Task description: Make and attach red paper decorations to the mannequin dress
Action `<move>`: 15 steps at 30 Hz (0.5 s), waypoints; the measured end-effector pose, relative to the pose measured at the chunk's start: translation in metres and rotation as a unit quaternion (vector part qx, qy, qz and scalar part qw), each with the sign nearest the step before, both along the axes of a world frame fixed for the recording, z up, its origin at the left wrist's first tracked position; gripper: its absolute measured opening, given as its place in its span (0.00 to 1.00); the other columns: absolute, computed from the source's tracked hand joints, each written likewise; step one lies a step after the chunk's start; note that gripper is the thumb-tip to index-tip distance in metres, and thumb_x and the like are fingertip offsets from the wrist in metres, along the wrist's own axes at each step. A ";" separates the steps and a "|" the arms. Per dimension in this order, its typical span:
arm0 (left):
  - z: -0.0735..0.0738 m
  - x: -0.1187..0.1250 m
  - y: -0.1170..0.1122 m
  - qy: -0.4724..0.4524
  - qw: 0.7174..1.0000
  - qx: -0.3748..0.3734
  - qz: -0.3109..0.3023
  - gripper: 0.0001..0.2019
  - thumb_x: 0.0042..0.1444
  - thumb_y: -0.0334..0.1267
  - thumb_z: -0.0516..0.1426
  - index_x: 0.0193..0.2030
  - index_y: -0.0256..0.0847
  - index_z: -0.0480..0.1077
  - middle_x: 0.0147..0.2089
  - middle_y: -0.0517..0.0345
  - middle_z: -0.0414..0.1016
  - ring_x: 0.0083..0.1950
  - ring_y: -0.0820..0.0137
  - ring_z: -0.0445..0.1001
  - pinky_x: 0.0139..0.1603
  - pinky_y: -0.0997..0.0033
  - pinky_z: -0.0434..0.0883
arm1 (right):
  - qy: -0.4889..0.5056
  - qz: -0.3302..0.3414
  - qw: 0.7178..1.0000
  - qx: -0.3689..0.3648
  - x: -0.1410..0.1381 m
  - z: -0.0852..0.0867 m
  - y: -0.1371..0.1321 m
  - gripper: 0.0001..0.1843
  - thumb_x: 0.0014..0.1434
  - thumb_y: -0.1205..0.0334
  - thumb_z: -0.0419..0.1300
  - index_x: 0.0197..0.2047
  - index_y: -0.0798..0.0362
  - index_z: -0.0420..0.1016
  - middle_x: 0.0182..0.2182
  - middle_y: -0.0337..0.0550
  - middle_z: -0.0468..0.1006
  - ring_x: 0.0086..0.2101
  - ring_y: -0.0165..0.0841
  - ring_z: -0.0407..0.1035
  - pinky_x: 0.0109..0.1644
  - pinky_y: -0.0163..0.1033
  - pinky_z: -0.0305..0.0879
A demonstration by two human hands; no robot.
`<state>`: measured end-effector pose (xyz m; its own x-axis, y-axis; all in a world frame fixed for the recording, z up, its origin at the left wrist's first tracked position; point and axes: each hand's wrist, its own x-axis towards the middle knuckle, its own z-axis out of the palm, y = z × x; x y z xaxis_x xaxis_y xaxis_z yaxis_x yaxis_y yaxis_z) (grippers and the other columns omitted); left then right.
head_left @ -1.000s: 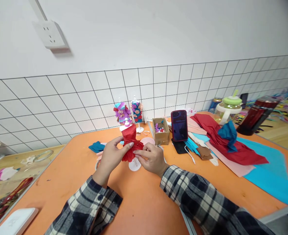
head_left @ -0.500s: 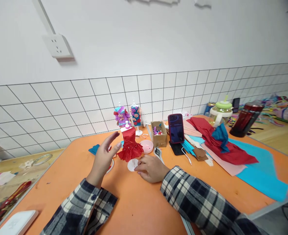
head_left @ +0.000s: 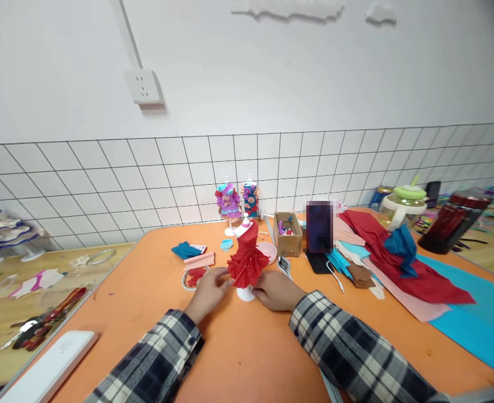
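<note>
A small white mannequin stand wears a red pleated paper dress (head_left: 247, 258) and stands upright on the orange table (head_left: 238, 347). My left hand (head_left: 208, 291) lies left of it, its fingertips curled against the skirt's lower left hem. On the other side my right hand (head_left: 277, 291) rests on the table with its fingers closed at the stand's round white base (head_left: 245, 294). Both arms wear plaid sleeves.
Two small dressed mannequins (head_left: 229, 202) stand by the tiled wall. To the right are a cardboard box (head_left: 287, 235), a phone (head_left: 319, 226), red, pink and blue paper sheets (head_left: 401, 268), a green-lidded jug (head_left: 401, 204) and a dark bottle (head_left: 452, 221). A tape roll (head_left: 193, 277) lies left; a white device (head_left: 49, 366) sits near left.
My left hand, lifted and open half a second ago, has come down to the dress's hem. The right hand stays at the base. The view has swung to the left.
</note>
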<state>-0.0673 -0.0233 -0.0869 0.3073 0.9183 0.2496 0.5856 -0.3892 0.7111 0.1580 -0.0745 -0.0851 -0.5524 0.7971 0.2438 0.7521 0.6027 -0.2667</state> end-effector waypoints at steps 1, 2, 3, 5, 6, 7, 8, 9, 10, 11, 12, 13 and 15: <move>0.000 0.002 -0.003 0.018 1.000 0.000 -0.007 0.14 0.48 0.42 0.62 0.42 0.42 0.78 0.48 0.48 0.80 0.53 0.54 0.73 0.54 0.58 0.66 | 0.000 0.002 1.000 0.001 0.001 0.001 0.000 0.12 0.62 0.62 0.55 0.43 0.54 0.78 0.42 0.48 0.80 0.45 0.38 0.71 0.49 0.40 0.62; -0.001 0.004 -0.006 0.035 0.999 0.000 -0.012 0.14 0.48 0.41 0.63 0.43 0.43 0.78 0.50 0.49 0.79 0.55 0.53 0.72 0.55 0.57 0.65 | 0.001 0.006 1.000 0.003 0.001 0.003 0.000 0.11 0.61 0.62 0.56 0.42 0.54 0.78 0.42 0.47 0.80 0.45 0.38 0.71 0.50 0.41 0.62; -0.001 0.006 -0.009 0.050 0.999 -0.001 -0.015 0.14 0.48 0.41 0.63 0.43 0.43 0.79 0.51 0.49 0.79 0.55 0.52 0.71 0.55 0.56 0.64 | 0.003 0.014 1.000 0.004 0.002 0.004 0.000 0.10 0.60 0.62 0.57 0.41 0.54 0.77 0.42 0.47 0.79 0.46 0.39 0.71 0.51 0.41 0.61; -0.002 0.012 -0.013 0.071 0.997 -0.003 -0.023 0.11 0.50 0.41 0.62 0.40 0.43 0.79 0.47 0.49 0.80 0.54 0.52 0.71 0.53 0.57 0.64 | 0.007 0.031 1.000 0.000 0.003 0.004 0.000 0.09 0.59 0.63 0.57 0.41 0.53 0.77 0.42 0.46 0.79 0.45 0.38 0.71 0.50 0.40 0.62; -0.003 0.014 -0.015 0.077 0.997 -0.005 -0.031 0.09 0.51 0.41 0.61 0.38 0.43 0.79 0.45 0.50 0.80 0.52 0.53 0.72 0.52 0.59 0.64 | 0.007 0.033 0.999 -0.004 0.003 0.005 0.000 0.10 0.58 0.64 0.57 0.42 0.53 0.76 0.42 0.46 0.79 0.44 0.37 0.71 0.48 0.39 0.62; -0.004 0.017 -0.015 0.079 0.996 -0.006 -0.042 0.07 0.52 0.41 0.61 0.36 0.43 0.79 0.42 0.51 0.81 0.51 0.55 0.72 0.51 0.61 0.65 | 0.006 0.030 1.000 -0.008 0.004 0.004 0.001 0.10 0.58 0.65 0.56 0.42 0.53 0.76 0.42 0.47 0.79 0.42 0.37 0.72 0.46 0.39 0.63; -0.005 0.019 -0.016 0.079 0.995 -0.006 -0.057 0.07 0.53 0.40 0.61 0.34 0.43 0.79 0.40 0.53 0.81 0.50 0.56 0.73 0.50 0.63 0.65 | 0.003 0.024 1.000 -0.012 0.004 0.004 0.001 0.10 0.57 0.65 0.56 0.42 0.54 0.76 0.41 0.48 0.79 0.41 0.38 0.72 0.45 0.39 0.63; -0.006 0.021 -0.015 0.076 0.995 -0.004 -0.071 0.06 0.54 0.40 0.60 0.33 0.44 0.79 0.39 0.54 0.81 0.49 0.58 0.73 0.50 0.65 0.65 | 0.000 0.018 1.000 -0.014 0.005 0.004 0.001 0.11 0.57 0.65 0.56 0.42 0.54 0.75 0.41 0.48 0.79 0.41 0.38 0.72 0.44 0.39 0.64; -0.006 0.022 -0.015 0.072 0.994 -0.002 -0.085 0.07 0.55 0.39 0.60 0.32 0.44 0.79 0.38 0.54 0.81 0.48 0.59 0.74 0.49 0.66 0.66 | 0.001 0.017 1.000 -0.013 0.006 0.004 0.002 0.11 0.56 0.66 0.57 0.42 0.55 0.75 0.41 0.49 0.79 0.41 0.39 0.72 0.45 0.39 0.64; -0.007 0.023 -0.014 0.066 0.993 0.001 -0.098 0.07 0.55 0.39 0.59 0.32 0.44 0.80 0.38 0.55 0.81 0.48 0.60 0.74 0.49 0.67 0.66 | 0.006 0.021 1.000 -0.011 0.007 0.003 0.002 0.11 0.56 0.66 0.57 0.42 0.54 0.75 0.42 0.49 0.79 0.42 0.39 0.72 0.46 0.40 0.64; -0.007 0.024 -0.014 0.059 0.992 0.004 -0.111 0.08 0.56 0.38 0.58 0.32 0.44 0.80 0.39 0.55 0.81 0.47 0.62 0.74 0.49 0.68 0.67 | 0.015 0.031 0.999 -0.008 0.008 0.003 0.002 0.11 0.55 0.66 0.57 0.42 0.54 0.75 0.43 0.48 0.78 0.44 0.39 0.71 0.48 0.40 0.63; -0.007 0.024 -0.014 0.051 0.991 0.008 -0.123 0.08 0.57 0.38 0.58 0.33 0.44 0.80 0.40 0.56 0.81 0.47 0.63 0.75 0.48 0.70 0.67 | 0.028 0.040 0.999 -0.005 0.009 0.001 0.002 0.11 0.55 0.67 0.58 0.42 0.53 0.76 0.44 0.48 0.78 0.46 0.40 0.70 0.50 0.41 0.63; -0.008 0.023 -0.015 0.035 0.989 0.011 -0.144 0.10 0.59 0.37 0.56 0.36 0.45 0.80 0.41 0.57 0.82 0.45 0.66 0.77 0.47 0.73 0.68 | 0.060 0.050 0.997 0.002 0.010 -0.003 0.002 0.12 0.55 0.68 0.58 0.43 0.52 0.76 0.46 0.47 0.77 0.49 0.41 0.69 0.53 0.42 0.63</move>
